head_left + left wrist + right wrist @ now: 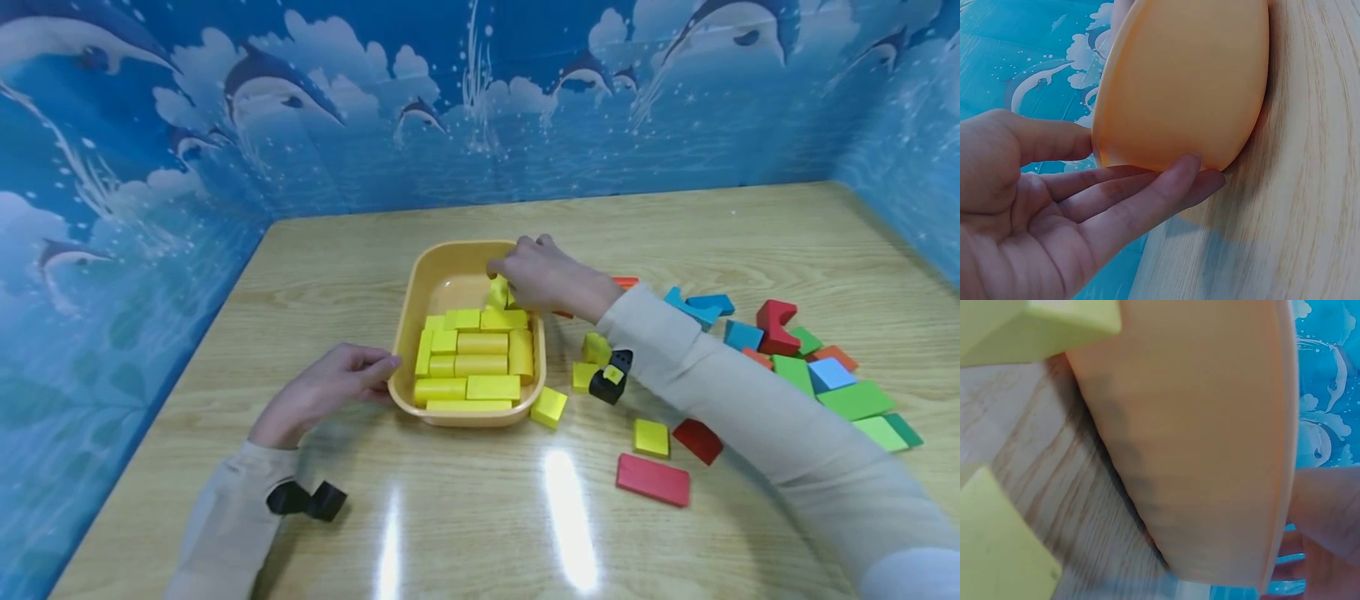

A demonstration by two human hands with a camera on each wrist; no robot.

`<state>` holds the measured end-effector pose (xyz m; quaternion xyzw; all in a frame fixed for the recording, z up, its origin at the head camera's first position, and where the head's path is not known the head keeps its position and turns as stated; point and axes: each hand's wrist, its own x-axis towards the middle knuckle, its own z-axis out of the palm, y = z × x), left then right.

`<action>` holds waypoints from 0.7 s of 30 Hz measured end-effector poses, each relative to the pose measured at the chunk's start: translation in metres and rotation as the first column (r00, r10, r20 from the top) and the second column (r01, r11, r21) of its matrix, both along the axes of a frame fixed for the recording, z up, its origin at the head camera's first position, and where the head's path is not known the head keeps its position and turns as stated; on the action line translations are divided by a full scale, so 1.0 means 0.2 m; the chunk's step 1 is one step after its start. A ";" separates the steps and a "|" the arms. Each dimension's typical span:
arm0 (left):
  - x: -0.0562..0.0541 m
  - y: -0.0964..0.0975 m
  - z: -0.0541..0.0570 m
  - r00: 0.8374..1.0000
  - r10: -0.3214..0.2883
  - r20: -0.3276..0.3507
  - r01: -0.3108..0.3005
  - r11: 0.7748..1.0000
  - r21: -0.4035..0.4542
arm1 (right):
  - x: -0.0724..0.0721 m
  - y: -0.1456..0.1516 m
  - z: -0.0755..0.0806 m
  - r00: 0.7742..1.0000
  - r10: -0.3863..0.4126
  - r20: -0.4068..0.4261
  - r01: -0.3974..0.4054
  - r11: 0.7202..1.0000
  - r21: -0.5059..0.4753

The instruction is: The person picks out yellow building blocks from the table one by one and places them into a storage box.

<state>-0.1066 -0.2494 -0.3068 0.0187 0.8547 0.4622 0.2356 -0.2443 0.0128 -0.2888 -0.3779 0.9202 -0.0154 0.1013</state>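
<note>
A tan plastic tub [401, 333] sits on the table, its near part packed with yellow blocks [492, 387], some rectangular and some rounded. My left hand [333, 387] grips the tub's near left side. In the left wrist view the thumb of that left hand [1085, 206] is at the rim and its fingers lie along the outer wall. Over the far right corner, my right hand [543, 271] reaches into the tub, fingertips down at a tilted yellow block [497, 293]. In the right wrist view the tub wall [1197, 437] hides the fingertips of my right hand [1325, 531].
Several loose yellow blocks [549, 407] lie right of the tub. A pink rectangular block [652, 480] and a dark red block [698, 441] lie nearer me. Green blocks [855, 400], blue blocks [742, 335] and a red arch [777, 327] are scattered past my right forearm.
</note>
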 end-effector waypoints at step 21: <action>0.00 0.02 0.01 1.000 -0.002 -0.004 0.002 1.000 0.007 | 0.01 -0.01 -0.03 0.999 0.025 -0.030 -0.023 0.997 0.068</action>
